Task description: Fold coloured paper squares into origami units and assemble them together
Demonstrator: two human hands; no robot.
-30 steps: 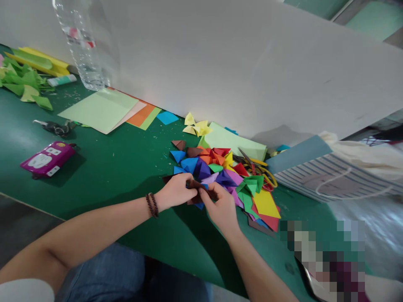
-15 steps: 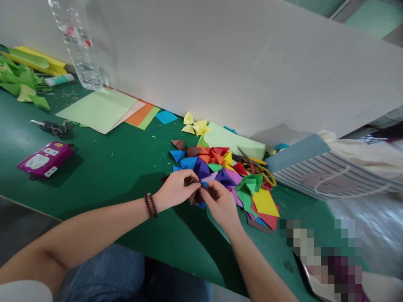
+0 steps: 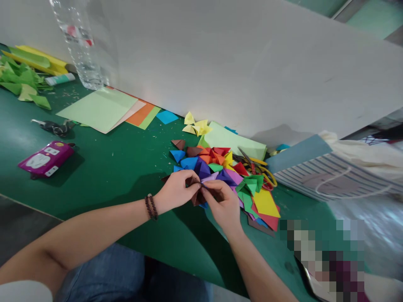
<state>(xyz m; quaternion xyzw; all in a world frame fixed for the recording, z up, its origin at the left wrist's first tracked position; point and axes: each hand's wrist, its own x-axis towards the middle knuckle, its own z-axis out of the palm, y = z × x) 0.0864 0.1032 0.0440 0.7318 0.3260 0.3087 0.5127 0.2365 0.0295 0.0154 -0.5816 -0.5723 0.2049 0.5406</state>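
A small brown folded paper piece (image 3: 197, 198) is pinched between my two hands above the green table (image 3: 126, 163). My left hand (image 3: 176, 188), with a dark bead bracelet on its wrist, has thumb and forefinger closed on one side of it. From the other side my right hand (image 3: 223, 205) closes its thumb and fingertips on the folded edge. The fingers hide much of the piece. Just behind lies a heap of folded paper triangles (image 3: 203, 167) in blue, purple, red, orange and green. Yellow and red paper squares (image 3: 266, 203) lie right of my right hand.
Scissors (image 3: 248, 159) with yellow handles lie behind the heap. A striped paper bag (image 3: 333, 176) stands at the right. On the left are a purple packet (image 3: 47, 159), keys (image 3: 56, 128), a glue stick (image 3: 59, 79) and a clear bottle (image 3: 82, 54) against the partition (image 3: 201, 54).
My right fingers have shifted slightly over the brown paper, covering a blue spot that showed between the fingertips. My left hand stays nearly still.
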